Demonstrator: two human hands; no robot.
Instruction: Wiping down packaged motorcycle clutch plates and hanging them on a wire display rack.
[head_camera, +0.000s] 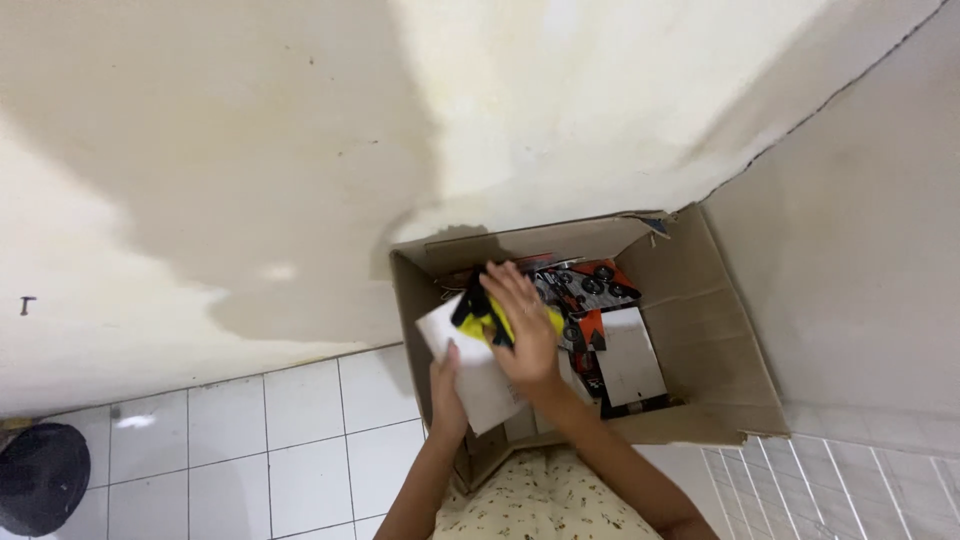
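Far lower left of the frame there's a dark round thing (40, 478) sitting on the white tile floor (300, 440), can't tell what it is tbh. Above that it's all cream wall (200, 150) w/ a big shadow patch across the upper left and middle.

Moving to the center: your left hand (447, 395) comes up from the bottom edge, fingers closed on the lower edge of a white flat packet (478, 385), thumb side pressed against it. The packet is tilted, held over the near-left corner of the open cardboard box (720, 340), not resting on anything afaict.

Just right of that, your right hand (522, 325) lies on top, fingers spread and curled over a yellow-and-black piece (480, 318) at the packet's upper end, so most of that bit is hidden.

Inside the box, right of your hands: an orange-and-black toy pkg w/ wheels showing (590, 285) toward the back, and a white card-like box (630, 355) nearer you. Your forearms block the near-left part of the box.

Far right is a plain wall panel (860, 250), more tiles at lower right.
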